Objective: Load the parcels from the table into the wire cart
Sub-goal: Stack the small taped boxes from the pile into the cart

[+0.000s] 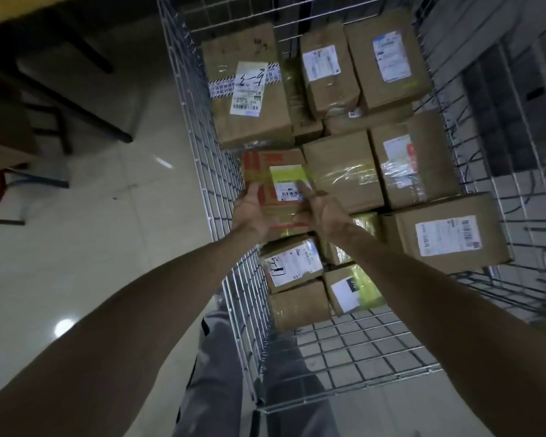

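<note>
One parcel [279, 184], brown with red print and a yellow-green strip above its barcode label, is gripped between both hands just inside the wire cart [202, 146], close by the cart's left wall. The left hand [249, 212] clasps its left edge, thumb over the top face. The right hand [320, 212] clasps its right edge, a finger lying beside the label. Both hands hold the parcel's near side, so it lies just beyond the palms, toward the cart's far end. It seems bound for a gap in the cart's left row, between the big parcel with a handwritten label [249, 99] farther in and a white-labelled parcel [292, 263] nearer the cart's near end. To set it well, I would keep it level and lower it straight. I would also mind the fingers against the wire and the plain taped parcel [344, 171] toward the cart's middle, letting go only once it rests flat. Bare wire floor [360, 335] at the cart's near end suggests room for more.
</note>
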